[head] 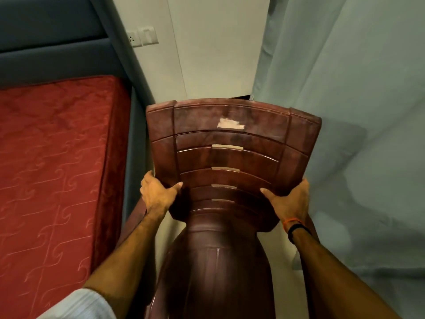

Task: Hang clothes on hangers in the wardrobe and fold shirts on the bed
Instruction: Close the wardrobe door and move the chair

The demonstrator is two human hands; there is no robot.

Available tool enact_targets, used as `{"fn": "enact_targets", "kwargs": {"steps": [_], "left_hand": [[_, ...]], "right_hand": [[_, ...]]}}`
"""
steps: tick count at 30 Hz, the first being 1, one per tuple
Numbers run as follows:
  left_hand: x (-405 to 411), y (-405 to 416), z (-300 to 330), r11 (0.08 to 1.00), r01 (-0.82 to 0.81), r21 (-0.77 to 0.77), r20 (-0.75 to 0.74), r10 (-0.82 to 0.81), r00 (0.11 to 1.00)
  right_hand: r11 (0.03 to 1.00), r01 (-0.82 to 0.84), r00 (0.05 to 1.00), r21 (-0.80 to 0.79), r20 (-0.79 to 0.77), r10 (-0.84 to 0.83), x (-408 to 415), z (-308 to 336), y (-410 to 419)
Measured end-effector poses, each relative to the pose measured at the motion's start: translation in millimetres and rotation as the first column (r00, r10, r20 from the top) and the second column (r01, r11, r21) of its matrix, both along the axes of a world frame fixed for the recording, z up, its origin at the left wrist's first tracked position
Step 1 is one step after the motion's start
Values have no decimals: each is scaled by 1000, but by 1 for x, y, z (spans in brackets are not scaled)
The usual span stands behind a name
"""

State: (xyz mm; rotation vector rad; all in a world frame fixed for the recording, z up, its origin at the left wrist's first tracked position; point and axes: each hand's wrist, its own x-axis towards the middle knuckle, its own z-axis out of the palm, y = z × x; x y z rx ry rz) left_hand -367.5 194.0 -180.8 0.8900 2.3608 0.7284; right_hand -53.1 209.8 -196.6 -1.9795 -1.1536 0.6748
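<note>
Head view, looking down. Both hands on a brown plastic chair (230, 162), seen from behind and above; its backrest rises away from the body toward the white wall (207, 54), its seat runs down toward the bottom of the frame. Left hand (157, 194) grips the left edge of the backrest, thumb across the front face; right hand (291, 201), wristbands at the wrist, grips the right edge the same way. Each grip is closed on the chair, low on the backrest, level with one another, neither hand nearer. The chair's long axis runs straight ahead, in the gap between the bed (50, 169) on the left and a pale curtain (356, 111) on the right. No clothes, hangers or wardrobe are visible; the red mattress lies bare, just beside the left forearm. Judgement: the chair is being shifted first, and the narrow gap leaves it only forward or back, with the bed frame close on the left.
</note>
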Motion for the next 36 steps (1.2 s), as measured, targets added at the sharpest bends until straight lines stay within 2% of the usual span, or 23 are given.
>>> {"fn": "enact_targets", "kwargs": {"steps": [6, 10, 15, 22, 32, 36], "left_hand": [[-5, 29, -9, 998, -52, 34, 105, 48, 993], [-8, 32, -16, 996, -70, 50, 86, 65, 994], [-17, 45, -19, 991, -120, 66, 77, 115, 990], [-43, 96, -24, 968, -198, 156, 52, 193, 980], [-82, 245, -27, 956, -212, 202, 51, 206, 977], [-100, 318, -28, 952, -231, 200, 54, 225, 973]], "right_hand": [[991, 132, 991, 13, -8, -132, -10, -16, 18], [979, 193, 981, 58, -40, -191, -13, -25, 23], [993, 67, 998, 97, -29, -64, -14, -30, 59], [984, -92, 996, 154, 8, 92, -43, -38, 159], [977, -147, 987, 155, 90, 134, -87, -39, 326], [975, -169, 984, 147, 73, 160, -105, -36, 401]]}}
